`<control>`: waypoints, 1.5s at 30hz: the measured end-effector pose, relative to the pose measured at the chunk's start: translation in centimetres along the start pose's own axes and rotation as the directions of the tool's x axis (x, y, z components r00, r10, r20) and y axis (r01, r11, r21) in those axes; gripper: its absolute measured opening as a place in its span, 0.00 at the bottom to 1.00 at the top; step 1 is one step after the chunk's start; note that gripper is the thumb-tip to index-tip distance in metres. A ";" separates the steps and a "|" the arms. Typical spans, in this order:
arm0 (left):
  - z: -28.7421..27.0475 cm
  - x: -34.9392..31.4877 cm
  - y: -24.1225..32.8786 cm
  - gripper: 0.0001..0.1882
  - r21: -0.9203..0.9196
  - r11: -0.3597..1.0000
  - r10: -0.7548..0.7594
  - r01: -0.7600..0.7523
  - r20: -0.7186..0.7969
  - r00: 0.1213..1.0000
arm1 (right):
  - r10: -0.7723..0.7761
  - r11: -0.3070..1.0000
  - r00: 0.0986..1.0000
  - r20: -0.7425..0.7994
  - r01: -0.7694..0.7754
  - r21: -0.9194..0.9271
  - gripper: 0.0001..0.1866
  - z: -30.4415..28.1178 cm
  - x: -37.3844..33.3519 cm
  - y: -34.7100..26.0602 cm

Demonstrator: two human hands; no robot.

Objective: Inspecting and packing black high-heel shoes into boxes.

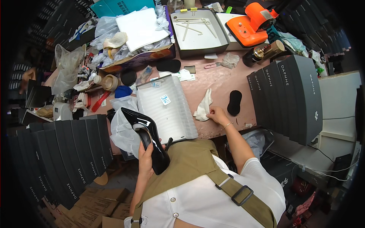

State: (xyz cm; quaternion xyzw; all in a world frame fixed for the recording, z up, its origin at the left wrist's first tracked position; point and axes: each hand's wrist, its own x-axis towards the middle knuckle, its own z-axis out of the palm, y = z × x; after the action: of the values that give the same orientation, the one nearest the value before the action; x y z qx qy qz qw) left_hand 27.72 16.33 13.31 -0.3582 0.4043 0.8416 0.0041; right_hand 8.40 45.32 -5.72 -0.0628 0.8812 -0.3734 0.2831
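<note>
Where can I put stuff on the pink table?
The table is bare beyond the white cloth and black pad, up to the pink tool. A thinner strip lies between pad and grey boxes. The left is crowded with plastic bags and a tape roll.

Olive apron (pixel 190 157), white short-sleeved shirt (pixel 262 186), thin bracelet (pixel 227 125)

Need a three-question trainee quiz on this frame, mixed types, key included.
1. What does the left hand hold?
2. True or false: the right hand touches the white cloth.
3. Fill in: the device right of the open tray is ____ in colour.

Key:
1. A glossy black high-heeled shoe.
2. True.
3. Orange.
</note>
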 end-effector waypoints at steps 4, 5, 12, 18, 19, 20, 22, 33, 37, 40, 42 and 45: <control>-0.6 0.0 0.4 0.18 0.034 0.999 -0.033 0.032 0.020 0.999 | 0.051 0.951 0.983 -0.176 0.007 0.310 0.10 0.3 -1.9 -1.4; -0.5 0.2 0.6 0.18 0.023 0.999 -0.050 0.049 0.056 0.997 | -0.155 0.974 0.922 -0.356 0.202 0.099 0.09 -0.4 -2.7 -2.8; -0.2 0.5 2.3 0.17 -0.045 0.985 -0.153 0.166 0.215 0.965 | -0.495 0.842 0.863 -0.105 0.506 0.186 0.08 -5.4 -9.4 -16.9; -1.8 0.3 2.9 0.20 -0.032 0.989 -0.128 0.143 0.281 0.951 | -0.313 0.792 0.947 0.078 0.215 0.571 0.06 -0.5 -14.7 -22.8; -2.1 0.4 2.9 0.20 -0.041 0.991 -0.111 0.129 0.298 0.948 | -0.326 0.797 0.941 0.085 0.226 0.561 0.06 -0.1 -15.4 -23.9; -2.4 0.5 2.7 0.21 -0.051 0.992 -0.094 0.115 0.314 0.945 | -0.375 0.817 0.924 0.073 0.292 0.497 0.06 0.3 -15.8 -24.8; -2.9 0.9 2.2 0.21 -0.063 0.994 -0.059 0.084 0.330 0.942 | -0.561 0.769 0.826 0.045 0.500 0.397 0.07 0.9 -16.2 -27.1; -2.7 1.3 2.3 0.23 -0.081 0.993 -0.056 0.086 0.317 0.947 | -0.798 0.599 0.601 -0.045 0.799 0.059 0.12 4.0 -16.0 -27.1; -2.6 1.2 1.7 0.25 0.005 1.000 -0.001 0.000 0.286 0.958 | -0.822 0.565 0.568 -0.034 0.822 0.074 0.11 3.9 -14.8 -27.5; -2.2 0.9 1.9 0.25 0.002 0.999 0.050 -0.053 0.247 0.968 | -0.793 0.598 0.601 -0.094 0.799 0.062 0.10 4.5 -13.8 -28.2; -2.4 0.8 1.7 0.25 0.002 0.995 0.094 -0.098 0.245 0.965 | -0.778 0.620 0.623 -0.078 0.782 0.066 0.08 4.4 -14.3 -28.4; -2.7 0.7 1.6 0.23 0.014 0.997 0.074 -0.079 0.224 0.972 | -0.841 0.541 0.530 0.107 0.827 0.154 0.07 3.8 -16.0 -27.6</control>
State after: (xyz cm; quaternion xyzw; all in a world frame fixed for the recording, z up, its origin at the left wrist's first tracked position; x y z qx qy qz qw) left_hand 28.36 13.21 12.84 -0.2454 0.4243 0.8714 0.0210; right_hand 20.95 28.43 18.52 -0.4951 0.7003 -0.4930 0.1461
